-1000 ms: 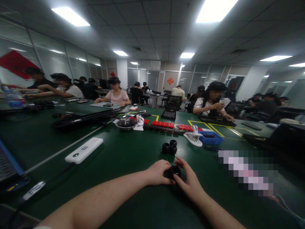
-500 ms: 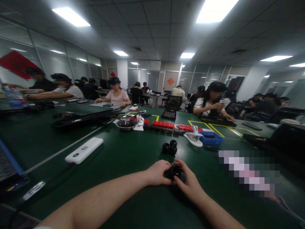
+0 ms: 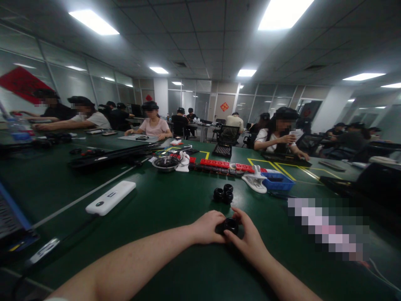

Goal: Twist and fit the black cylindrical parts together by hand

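Observation:
A glossy black ring-shaped part (image 3: 231, 225), with a round opening on top, sits between my hands low over the green table. My left hand (image 3: 209, 226) is closed on its left side, its fingertips partly hidden behind the part. From the right, my right hand (image 3: 249, 234) curls round it, thumb in front and fingers behind. Something dark also shows at my left fingers, but I cannot make out whether it is a separate piece. Just beyond my hands, several similar black ring-shaped parts (image 3: 227, 196) stand clustered together.
A white power bank (image 3: 111, 197) with a cable lies to the left. Further back are a metal bowl (image 3: 166, 164), red strips (image 3: 213, 163), a white clamp (image 3: 256, 182) and a blue bin (image 3: 277, 182). Co-workers sit round the table; a blurred-out object lies at right.
My right thumb has shifted slightly left across the front of the black part, whose opening now shows more clearly. My left hand has stayed nearly still.

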`<state>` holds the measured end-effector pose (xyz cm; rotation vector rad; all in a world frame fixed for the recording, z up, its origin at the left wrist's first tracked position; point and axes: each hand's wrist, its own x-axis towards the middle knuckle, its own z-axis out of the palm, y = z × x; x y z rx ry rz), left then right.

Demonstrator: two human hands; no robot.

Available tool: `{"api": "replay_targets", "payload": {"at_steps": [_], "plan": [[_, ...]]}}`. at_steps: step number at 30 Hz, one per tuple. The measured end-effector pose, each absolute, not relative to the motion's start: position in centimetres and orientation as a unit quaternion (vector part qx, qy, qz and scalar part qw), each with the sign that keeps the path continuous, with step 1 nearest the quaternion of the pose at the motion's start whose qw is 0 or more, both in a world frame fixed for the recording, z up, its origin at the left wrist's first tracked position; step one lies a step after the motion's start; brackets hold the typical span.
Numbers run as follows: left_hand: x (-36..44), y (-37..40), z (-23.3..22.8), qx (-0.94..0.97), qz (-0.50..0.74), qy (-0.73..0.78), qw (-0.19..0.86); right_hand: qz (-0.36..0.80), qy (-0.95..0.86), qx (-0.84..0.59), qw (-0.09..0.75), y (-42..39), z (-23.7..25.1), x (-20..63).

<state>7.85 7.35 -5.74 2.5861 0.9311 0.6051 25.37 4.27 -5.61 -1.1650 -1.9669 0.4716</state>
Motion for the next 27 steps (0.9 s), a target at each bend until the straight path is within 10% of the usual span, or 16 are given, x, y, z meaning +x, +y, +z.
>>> {"api": "replay_targets", "payload": {"at_steps": [27], "plan": [[7.89, 7.34, -5.70, 0.907, 0.218, 0.323, 0.158, 0.191, -0.778, -0.450, 0.394, 4.36, -6.09, 25.59]]}}
